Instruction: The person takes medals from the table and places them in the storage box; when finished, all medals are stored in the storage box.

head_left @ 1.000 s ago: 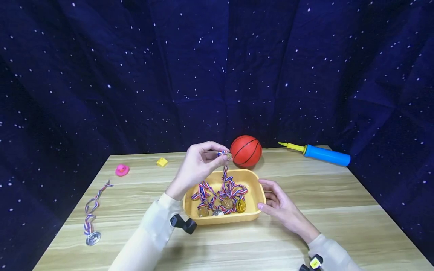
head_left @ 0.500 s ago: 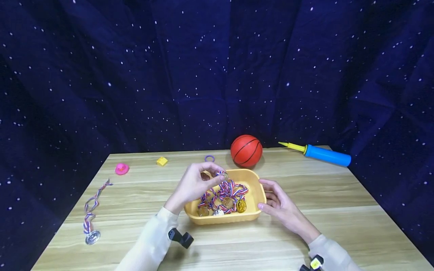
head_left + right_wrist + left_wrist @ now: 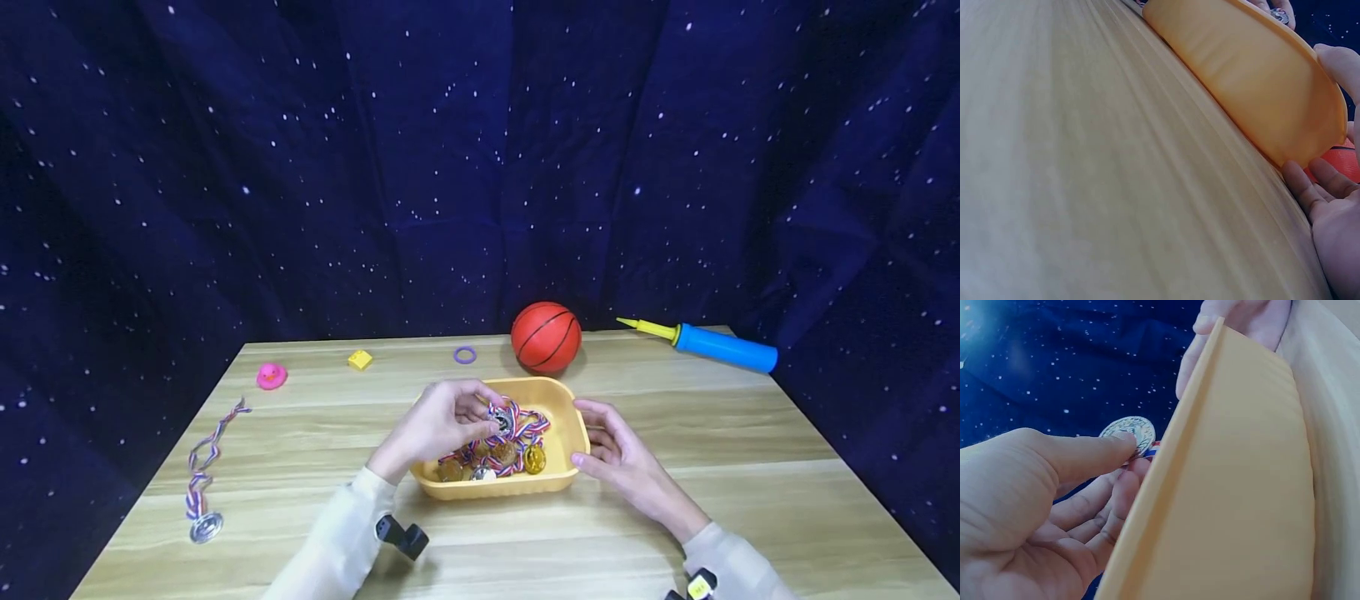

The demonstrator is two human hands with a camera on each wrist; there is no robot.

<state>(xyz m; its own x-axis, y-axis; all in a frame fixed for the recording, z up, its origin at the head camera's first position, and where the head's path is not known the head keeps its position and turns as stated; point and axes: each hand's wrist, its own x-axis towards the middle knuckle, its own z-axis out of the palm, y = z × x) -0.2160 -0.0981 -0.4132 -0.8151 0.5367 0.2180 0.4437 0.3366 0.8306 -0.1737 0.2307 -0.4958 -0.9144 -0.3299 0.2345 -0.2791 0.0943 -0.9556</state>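
Note:
A silver medal (image 3: 501, 422) on a red, white and blue ribbon is pinched between the thumb and fingers of my left hand (image 3: 438, 425). That hand is over the left part of a yellow plastic basin (image 3: 558, 417). In the left wrist view the thumb lies on the face of the medal (image 3: 1132, 434). Several medals lie in the basin among tangled ribbons, including a gold medal (image 3: 534, 458) near the front. My right hand (image 3: 615, 446) holds the basin's right end, thumb at the near corner and index finger at the far one.
A red basketball (image 3: 546, 337) sits just behind the basin, with a purple ring (image 3: 465, 355) to its left. Farther left are a yellow block (image 3: 360, 360), a pink rubber duck (image 3: 272, 376) and another silver medal (image 3: 206, 527). A blue hand pump (image 3: 726, 347) lies back right.
My left hand has come down from above the basin's back edge into the basin with the silver medal, bringing the purple ring into view. The right hand has stayed at the basin's end.

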